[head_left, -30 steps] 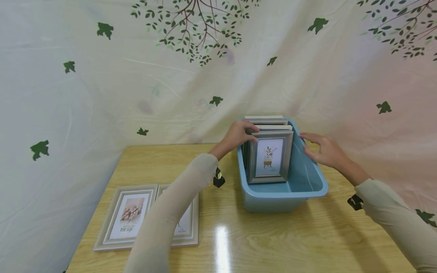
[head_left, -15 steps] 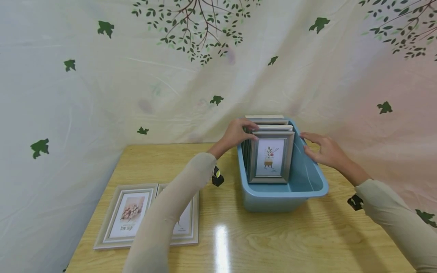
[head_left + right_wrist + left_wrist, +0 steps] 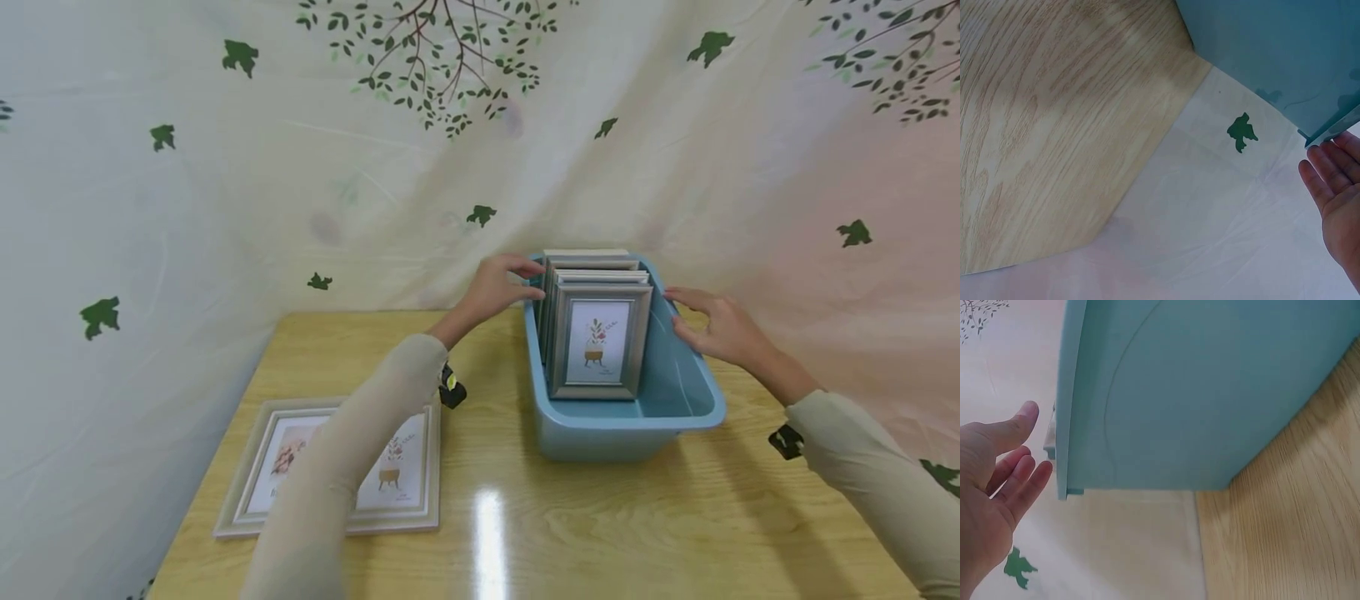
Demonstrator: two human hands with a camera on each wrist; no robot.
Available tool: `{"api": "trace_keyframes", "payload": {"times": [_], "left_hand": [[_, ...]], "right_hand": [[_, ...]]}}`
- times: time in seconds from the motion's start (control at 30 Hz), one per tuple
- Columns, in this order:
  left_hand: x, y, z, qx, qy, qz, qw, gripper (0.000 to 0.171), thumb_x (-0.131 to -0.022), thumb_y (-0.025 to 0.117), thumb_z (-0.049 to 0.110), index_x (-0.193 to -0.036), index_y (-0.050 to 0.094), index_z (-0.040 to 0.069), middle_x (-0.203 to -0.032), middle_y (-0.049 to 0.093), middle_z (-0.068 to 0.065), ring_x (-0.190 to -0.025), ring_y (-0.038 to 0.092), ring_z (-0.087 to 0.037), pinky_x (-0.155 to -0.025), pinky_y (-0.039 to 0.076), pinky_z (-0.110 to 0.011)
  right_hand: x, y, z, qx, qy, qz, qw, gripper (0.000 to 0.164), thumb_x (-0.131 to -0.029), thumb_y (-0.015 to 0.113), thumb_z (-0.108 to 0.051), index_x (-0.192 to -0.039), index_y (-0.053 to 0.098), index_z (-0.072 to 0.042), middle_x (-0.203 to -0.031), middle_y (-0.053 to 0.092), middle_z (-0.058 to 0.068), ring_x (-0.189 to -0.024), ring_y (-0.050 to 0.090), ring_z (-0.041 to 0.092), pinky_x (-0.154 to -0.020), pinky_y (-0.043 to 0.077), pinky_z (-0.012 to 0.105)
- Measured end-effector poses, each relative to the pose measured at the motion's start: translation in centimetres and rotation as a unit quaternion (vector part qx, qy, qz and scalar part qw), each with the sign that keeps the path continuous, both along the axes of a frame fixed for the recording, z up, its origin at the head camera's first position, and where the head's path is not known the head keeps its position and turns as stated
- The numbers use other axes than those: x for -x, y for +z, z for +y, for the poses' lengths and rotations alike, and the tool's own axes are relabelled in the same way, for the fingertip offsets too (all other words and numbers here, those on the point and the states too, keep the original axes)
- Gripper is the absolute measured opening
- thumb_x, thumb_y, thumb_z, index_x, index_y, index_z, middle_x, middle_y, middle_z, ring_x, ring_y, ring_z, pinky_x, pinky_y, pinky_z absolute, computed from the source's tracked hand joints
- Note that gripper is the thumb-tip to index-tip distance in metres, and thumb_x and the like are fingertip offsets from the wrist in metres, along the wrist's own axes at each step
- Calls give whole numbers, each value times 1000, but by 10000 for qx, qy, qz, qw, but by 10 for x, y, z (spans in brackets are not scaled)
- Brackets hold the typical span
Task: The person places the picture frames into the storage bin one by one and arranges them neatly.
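In the head view, a pale blue plastic basin with a rounded rim [image 3: 603, 443] stands on the light wood-grain counter [image 3: 600, 533]. Inside it, toward the back, a silver-edged rectangular picture frame with a potted-plant print [image 3: 597, 343] stands nearly upright at the front of a row of similar frames [image 3: 592, 265]. The left hand [image 3: 493, 287] is beside the row's left edge, thumb and fingers spread, with nothing visible between them. The right hand [image 3: 726, 335] is at the basin's right rim, fingers extended and thumb apart. Two pale-edged frames lie flat at the left, a potted-plant one [image 3: 397, 483] and a pink-print one [image 3: 262, 482], partly covered by the left sleeve [image 3: 367, 417].

For tidy handling, the row is probably best squared by its outer edges, with the basin steadied on the right and fingers kept off the glazed fronts.

The left wrist view adds what the head view leaves unclear: the fingertips appear clear of the basin's rim, holding nothing. The prints cannot be seen here.

The right wrist view shows the rim from below, straight fingertips apparently touching it; the thumb is hidden, so its contact cannot be told.
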State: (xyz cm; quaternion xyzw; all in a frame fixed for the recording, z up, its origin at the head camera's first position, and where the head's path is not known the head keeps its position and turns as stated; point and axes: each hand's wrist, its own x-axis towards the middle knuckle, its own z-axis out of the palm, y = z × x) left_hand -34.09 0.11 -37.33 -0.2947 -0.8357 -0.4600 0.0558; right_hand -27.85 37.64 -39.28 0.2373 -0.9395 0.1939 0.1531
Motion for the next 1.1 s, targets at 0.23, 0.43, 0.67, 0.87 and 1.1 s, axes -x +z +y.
{"api": "trace_keyframes", "payload": {"times": [0.23,0.43,0.67,0.87,1.1], "left_hand": [[-5,-7,-35,-34,290,14,9996,37,-83,85,12,-117,75,3,-118,73,-13,-108,68,-30,-97,56,-44],[-12,-21,-67,159,502,-313,9981,36,-83,86,15,-116,75,3,-119,73,-16,-108,68,-32,-99,55,-46],[-23,-41,-104,687,492,-396,9956,38,-82,85,10,-116,73,-3,-118,73,-21,-105,70,-35,-99,55,-47],[-37,-60,-138,1148,448,-555,9908,39,-83,85,11,-116,72,-4,-115,74,-20,-103,69,-34,-97,55,-52],[-54,-79,-177,1579,459,-1036,9809,39,-85,83,11,-118,71,-5,-114,73,-24,-104,69,-37,-96,56,-51]], "right_hand": [[-1,2,-1,-1,1,-71,10000,49,-91,66,-13,-138,60,1,-140,60,28,-115,63,52,-88,54,68],[-3,2,-1,-17,18,-106,9999,48,-92,66,-14,-138,60,1,-139,60,29,-113,64,52,-88,53,69],[-3,3,-1,-61,-49,-248,9997,50,-93,66,-16,-140,59,0,-140,59,29,-112,63,54,-88,51,72],[-2,6,-2,-36,-118,-323,9994,50,-93,66,-16,-140,59,1,-141,58,29,-115,62,54,-91,50,72],[-1,5,-1,-47,-91,-336,9994,50,-93,65,-16,-139,59,2,-139,58,30,-114,62,55,-91,49,72]]}}
